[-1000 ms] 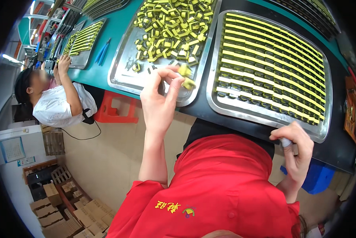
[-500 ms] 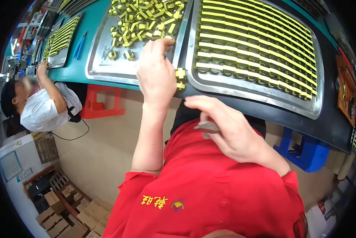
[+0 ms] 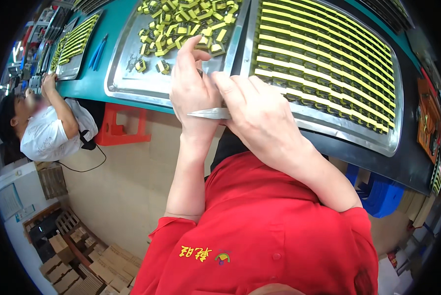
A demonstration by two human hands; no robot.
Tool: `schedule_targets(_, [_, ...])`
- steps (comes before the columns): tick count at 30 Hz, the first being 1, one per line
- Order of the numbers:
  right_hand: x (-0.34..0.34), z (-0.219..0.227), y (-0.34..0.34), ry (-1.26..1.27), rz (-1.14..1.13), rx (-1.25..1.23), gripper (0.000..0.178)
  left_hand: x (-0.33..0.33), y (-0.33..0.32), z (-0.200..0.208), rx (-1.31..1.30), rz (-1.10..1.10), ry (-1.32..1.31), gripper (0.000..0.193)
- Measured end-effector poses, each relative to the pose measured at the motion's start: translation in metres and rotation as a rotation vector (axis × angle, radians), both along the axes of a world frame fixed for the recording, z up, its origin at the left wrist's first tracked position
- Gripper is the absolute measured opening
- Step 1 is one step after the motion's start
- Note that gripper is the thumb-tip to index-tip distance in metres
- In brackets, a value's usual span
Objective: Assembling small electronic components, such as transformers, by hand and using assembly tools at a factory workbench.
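Note:
My left hand (image 3: 193,93) is raised over the near edge of the metal tray (image 3: 117,88) of loose parts, its index finger bent out and the other fingers curled. A dark bit shows between its fingers, but what it holds is mostly hidden. Against its right side, my right hand (image 3: 262,110) closes in with fingertips meeting it. A pointed silver metal tool (image 3: 205,114) sticks out leftward from my right palm, crossing in front of my left wrist; its other end is hidden. Small yellow-and-black parts (image 3: 181,30) lie heaped in the tray beyond.
On the right, a second metal tray (image 3: 348,135) holds tight rows of yellow-topped parts (image 3: 323,69). Blue-handled pliers (image 3: 98,53) lie on the green mat. A co-worker in white (image 3: 58,125) sits at the left. Red (image 3: 124,125) and blue (image 3: 377,194) stools stand below the table.
My right hand has moved up and left from in front of my shirt to meet my left hand, bringing the metal tool along. The yellow parts beside my left hand are now covered.

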State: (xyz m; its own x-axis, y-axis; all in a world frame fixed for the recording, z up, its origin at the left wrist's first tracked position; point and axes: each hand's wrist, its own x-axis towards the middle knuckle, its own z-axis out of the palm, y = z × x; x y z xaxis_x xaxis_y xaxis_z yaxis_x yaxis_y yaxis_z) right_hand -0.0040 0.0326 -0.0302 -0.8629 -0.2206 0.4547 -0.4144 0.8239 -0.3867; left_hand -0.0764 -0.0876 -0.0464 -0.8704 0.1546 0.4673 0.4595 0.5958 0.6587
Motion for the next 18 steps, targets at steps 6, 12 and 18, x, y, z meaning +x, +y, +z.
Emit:
schedule_targets(6, [0.002, 0.009, 0.003, -0.086, 0.039, -0.06, 0.061, -0.006, -0.016, 0.008, 0.578, -0.117, -0.14, 0.041])
schedule_targets(12, [-0.025, 0.026, -0.003, 0.083, 0.108, -0.159, 0.049, 0.002, -0.027, 0.009, 1.044, -0.111, -0.131, 0.038])
schedule_targets(18, [-0.007, 0.051, 0.043, -0.033, 0.198, -0.488, 0.035, 0.009, -0.059, 0.017, 0.156, -0.036, -0.138, 0.027])
